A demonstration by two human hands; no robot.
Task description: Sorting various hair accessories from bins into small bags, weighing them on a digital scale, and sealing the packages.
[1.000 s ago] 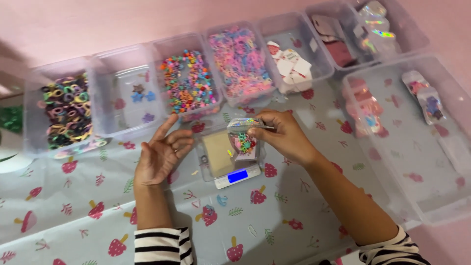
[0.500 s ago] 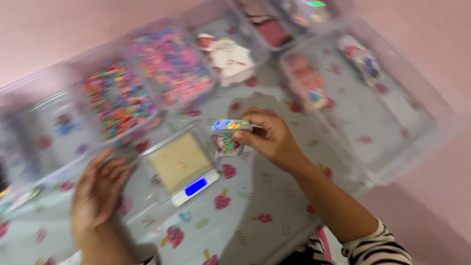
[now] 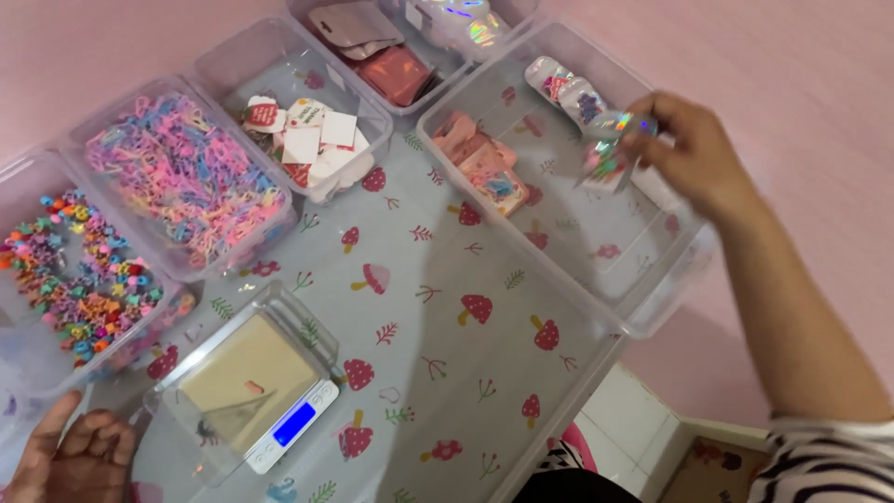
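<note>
My right hand (image 3: 691, 156) reaches out to the right and holds a small shiny packet of colourful pieces (image 3: 610, 149) over a large clear bin (image 3: 652, 279). That bin contains a few pink packets (image 3: 480, 163) and more shiny packets (image 3: 563, 84) at its far end. My left hand (image 3: 74, 452) rests curled at the bottom left corner of the table, holding nothing, just left of a small digital scale (image 3: 256, 391) with a lit blue display and a clear tray over it.
Clear bins line the back: multicoloured beads (image 3: 79, 275), pink and blue small pieces (image 3: 186, 177), white and red cards (image 3: 303, 140), pink pouches (image 3: 372, 47). The tablecloth (image 3: 447, 307) has a mushroom print. The table's edge runs along the bottom right, with floor tiles beyond.
My right hand has carried the packet from above the scale out to the right, over the large bin. My left hand dropped away from the scale to the table's bottom left.
</note>
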